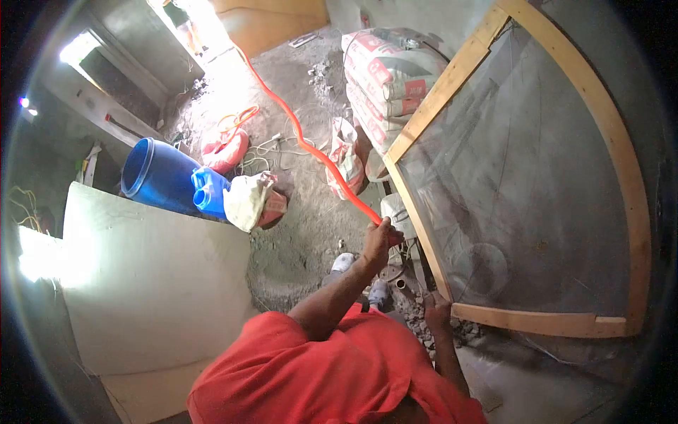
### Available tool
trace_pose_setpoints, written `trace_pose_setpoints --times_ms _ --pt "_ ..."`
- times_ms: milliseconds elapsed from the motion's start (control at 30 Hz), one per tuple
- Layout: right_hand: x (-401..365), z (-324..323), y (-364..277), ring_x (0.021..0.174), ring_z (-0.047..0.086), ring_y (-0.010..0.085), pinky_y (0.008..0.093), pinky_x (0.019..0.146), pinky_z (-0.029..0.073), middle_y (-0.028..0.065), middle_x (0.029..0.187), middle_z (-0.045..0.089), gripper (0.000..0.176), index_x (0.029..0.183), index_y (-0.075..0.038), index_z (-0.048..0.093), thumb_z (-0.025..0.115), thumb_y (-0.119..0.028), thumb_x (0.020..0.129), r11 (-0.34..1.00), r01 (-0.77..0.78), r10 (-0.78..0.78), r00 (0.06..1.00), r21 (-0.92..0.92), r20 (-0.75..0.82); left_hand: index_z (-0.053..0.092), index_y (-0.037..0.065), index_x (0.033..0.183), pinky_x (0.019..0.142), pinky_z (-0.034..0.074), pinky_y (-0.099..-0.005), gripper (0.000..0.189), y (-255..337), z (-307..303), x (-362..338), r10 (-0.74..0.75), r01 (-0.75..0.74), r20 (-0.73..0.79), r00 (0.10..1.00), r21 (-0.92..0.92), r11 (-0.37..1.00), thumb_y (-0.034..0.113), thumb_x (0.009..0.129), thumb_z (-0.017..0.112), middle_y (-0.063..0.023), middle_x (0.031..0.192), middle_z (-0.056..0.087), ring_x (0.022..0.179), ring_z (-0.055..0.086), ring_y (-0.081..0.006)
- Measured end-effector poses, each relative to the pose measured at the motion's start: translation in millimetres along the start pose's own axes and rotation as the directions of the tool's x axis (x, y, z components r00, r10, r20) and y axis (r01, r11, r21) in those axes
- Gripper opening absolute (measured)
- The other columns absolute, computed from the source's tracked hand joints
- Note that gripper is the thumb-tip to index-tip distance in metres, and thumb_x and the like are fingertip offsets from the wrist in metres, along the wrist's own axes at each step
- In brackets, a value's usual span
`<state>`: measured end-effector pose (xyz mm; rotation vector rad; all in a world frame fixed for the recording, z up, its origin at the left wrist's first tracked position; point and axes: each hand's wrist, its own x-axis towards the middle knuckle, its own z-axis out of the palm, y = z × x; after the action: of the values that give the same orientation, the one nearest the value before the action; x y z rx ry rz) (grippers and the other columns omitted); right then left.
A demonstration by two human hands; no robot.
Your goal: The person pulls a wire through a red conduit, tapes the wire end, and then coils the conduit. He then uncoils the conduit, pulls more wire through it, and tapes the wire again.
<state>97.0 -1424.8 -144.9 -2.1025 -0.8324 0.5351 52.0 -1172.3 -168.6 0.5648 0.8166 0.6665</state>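
My left hand point(381, 240) is closed around an orange hose point(304, 143), near the end closest to me. The hose runs back across the dirt floor toward the bright doorway. My right hand point(437, 311) is lower, beside the bottom-left corner of a wood-framed mesh screen point(414, 212). Its fingers look curled, and a thin dark strip shows just above them; I cannot make out what they hold. Between and below the hands are a short pipe point(401, 284) and rubble point(421, 330), next to my shoes.
Stacked printed sacks point(385, 78) stand behind the screen. A smaller sack point(345, 159) sits on the floor. To the left are a blue barrel point(159, 177), a blue jerrycan point(210, 191), a white sack point(247, 200) and a large pale board point(155, 275). Loose cables point(279, 145) cross the floor.
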Motion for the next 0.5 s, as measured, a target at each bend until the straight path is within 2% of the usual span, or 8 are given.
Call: trace_pose_setpoints --times_ms 133,200,233,300,367,400,433,500 --pt "-24.1 -20.7 16.0 0.071 0.060 0.0403 0.0468 0.064 0.044 0.0244 0.073 0.060 0.034 0.080 0.003 0.060 0.054 -0.027 0.096 0.991 -0.127 0.123 0.990 0.047 0.068 0.047 0.013 0.087 0.051 0.045 -0.0357 0.031 62.0 -16.6 17.0 0.080 -0.080 0.002 0.997 -0.015 0.997 0.041 0.100 0.051 0.0002 0.066 0.045 0.052 0.048 -0.0167" --pt "-47.9 -13.2 58.5 0.071 0.060 0.0408 0.0479 0.066 0.045 0.0239 0.070 0.058 0.032 0.081 0.002 0.060 0.053 -0.025 0.097 0.996 0.062 -0.059 0.997 -0.071 0.039 0.047 0.015 0.084 0.045 0.038 -0.0319 0.032 87.0 -34.0 33.8 0.128 -0.128 -0.009 0.992 -0.060 0.990 0.042 0.100 0.051 0.0018 0.064 0.043 0.048 0.042 -0.0131" --pt "-57.5 -16.0 63.8 0.071 0.060 0.0408 0.0479 0.066 0.045 0.0239 0.070 0.058 0.032 0.081 0.002 0.060 0.053 -0.025 0.097 0.995 0.065 -0.063 0.997 -0.070 0.039 0.048 0.014 0.083 0.041 0.035 -0.0306 0.032 97.2 -39.9 41.7 0.153 -0.157 -0.049 0.987 -0.089 0.984 0.042 0.099 0.052 0.0012 0.062 0.042 0.045 0.041 -0.0124" --pt "-81.1 -27.4 73.8 0.074 0.060 0.0409 0.0495 0.068 0.046 0.0225 0.071 0.058 0.029 0.082 0.001 0.061 0.053 -0.023 0.097 0.951 -0.143 0.190 0.970 -0.275 0.152 0.048 0.014 0.083 0.041 0.035 -0.0315 0.032 105.2 -49.6 49.2 0.157 -0.164 -0.086 0.984 -0.092 0.982 0.041 0.099 0.052 0.0013 0.062 0.042 0.044 0.040 -0.0129" --pt "-105.1 -35.4 83.0 0.075 0.061 0.0408 0.0507 0.068 0.046 0.0223 0.072 0.059 0.029 0.082 0.000 0.061 0.052 -0.023 0.097 0.957 -0.137 0.169 0.980 -0.256 0.107 0.047 0.014 0.082 0.041 0.035 -0.0325 0.031 112.3 -57.5 61.9 0.132 -0.154 -0.252 0.959 -0.071 0.986 0.040 0.099 0.051 0.0014 0.062 0.042 0.044 0.040 -0.0136" --pt "-118.5 -41.8 87.3 0.076 0.061 0.0407 0.0518 0.068 0.045 0.0220 0.074 0.060 0.029 0.082 -0.001 0.061 0.052 -0.023 0.098 0.961 -0.135 0.154 0.986 -0.240 0.061 0.047 0.014 0.082 0.041 0.034 -0.0331 0.031 115.6 -64.8 70.1 0.167 -0.188 -0.276 0.947 -0.050 0.981 0.040 0.099 0.051 0.0012 0.061 0.042 0.044 0.040 -0.0141" --pt "-135.6 -52.3 90.5 0.076 0.061 0.0407 0.0518 0.068 0.045 0.0220 0.074 0.060 0.029 0.082 -0.001 0.061 0.052 -0.023 0.098 0.958 -0.145 0.164 0.985 -0.249 0.061 0.047 0.014 0.082 0.041 0.034 -0.0332 0.031 114.2 -82.5 81.1 0.184 -0.206 -0.200 0.962 -0.097 0.974 0.039 0.099 0.051 0.0011 0.060 0.041 0.044 0.040 -0.0138" --pt "-159.4 -70.7 99.0 0.084 0.065 0.0386 0.0501 0.074 0.048 0.0224 0.086 0.066 0.027 0.093 -0.004 0.066 0.057 -0.030 0.094 0.871 -0.351 0.408 0.907 -0.343 0.107 0.047 0.014 0.083 0.041 0.035 -0.0329 0.030 121.9 -93.9 93.8 0.160 -0.187 -0.262 0.952 -0.082 0.979 0.040 0.099 0.051 0.0012 0.061 0.042 0.044 0.040 -0.0135"
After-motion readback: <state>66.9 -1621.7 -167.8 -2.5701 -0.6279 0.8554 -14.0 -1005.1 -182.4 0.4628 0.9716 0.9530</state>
